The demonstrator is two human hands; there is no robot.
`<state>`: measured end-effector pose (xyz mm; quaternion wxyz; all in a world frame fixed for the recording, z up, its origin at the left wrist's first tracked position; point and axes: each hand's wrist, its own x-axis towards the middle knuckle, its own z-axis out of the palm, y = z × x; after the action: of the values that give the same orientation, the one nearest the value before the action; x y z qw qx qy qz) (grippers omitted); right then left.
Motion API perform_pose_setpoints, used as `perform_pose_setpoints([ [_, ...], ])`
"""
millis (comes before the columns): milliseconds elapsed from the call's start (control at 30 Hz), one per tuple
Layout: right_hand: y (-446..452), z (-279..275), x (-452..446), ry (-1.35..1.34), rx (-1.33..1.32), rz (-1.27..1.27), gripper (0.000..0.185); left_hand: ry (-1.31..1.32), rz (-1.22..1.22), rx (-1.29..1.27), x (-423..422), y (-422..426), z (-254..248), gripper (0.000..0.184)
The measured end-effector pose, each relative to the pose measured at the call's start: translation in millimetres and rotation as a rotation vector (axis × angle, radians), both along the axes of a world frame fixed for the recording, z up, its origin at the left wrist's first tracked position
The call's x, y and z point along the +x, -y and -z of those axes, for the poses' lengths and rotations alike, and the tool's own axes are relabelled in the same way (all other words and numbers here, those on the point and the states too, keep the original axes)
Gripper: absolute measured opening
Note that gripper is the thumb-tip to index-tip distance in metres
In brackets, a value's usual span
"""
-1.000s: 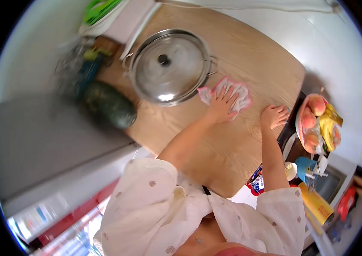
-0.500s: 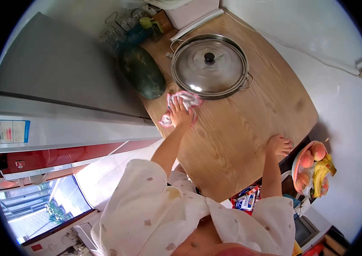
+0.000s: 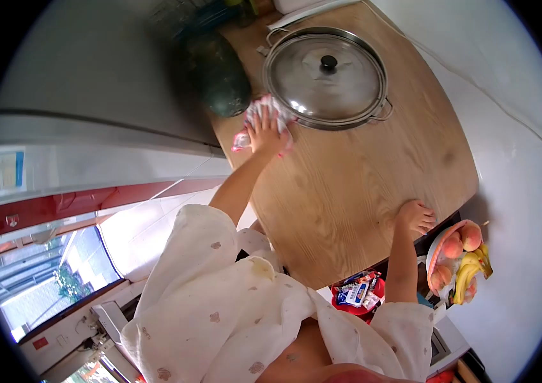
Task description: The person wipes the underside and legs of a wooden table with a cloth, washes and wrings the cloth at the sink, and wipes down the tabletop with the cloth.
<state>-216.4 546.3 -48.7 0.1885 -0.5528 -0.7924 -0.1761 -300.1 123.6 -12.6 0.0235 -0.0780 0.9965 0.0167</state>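
My left hand point(image 3: 267, 135) lies spread on a crumpled white cloth with a pink edge point(image 3: 243, 140), pressed against the wooden table point(image 3: 360, 179). The cloth lies between a dark green melon point(image 3: 221, 80) and a lidded steel pan point(image 3: 322, 89), close to the table's left edge. Near the right edge, my right hand point(image 3: 417, 217) rests on the bare wood with its fingers apart and nothing in it.
Right of the table sits a basket with peaches point(image 3: 453, 244) and bananas point(image 3: 471, 272). A red container of small packets point(image 3: 357, 294) is below the front edge. A grey appliance point(image 3: 92, 83) stands at the left; a cable point(image 3: 475, 83) runs along the wall.
My left hand and the cloth have moved from the pan's front right to its left, beside the melon. My right hand stays near the right edge. The view has shifted and turned.
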Motion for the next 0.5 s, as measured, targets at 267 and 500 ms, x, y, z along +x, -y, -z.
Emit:
perform_pose_setpoints([
  [267,4,-3,13,-0.059,-0.032,-0.053,0.043,0.047,0.34,0.072,164,-17,-27,0.064],
  [500,123,-70,87,0.358,-0.005,-0.923,0.042,-0.038,0.386,0.208,238,-25,-28,0.068],
])
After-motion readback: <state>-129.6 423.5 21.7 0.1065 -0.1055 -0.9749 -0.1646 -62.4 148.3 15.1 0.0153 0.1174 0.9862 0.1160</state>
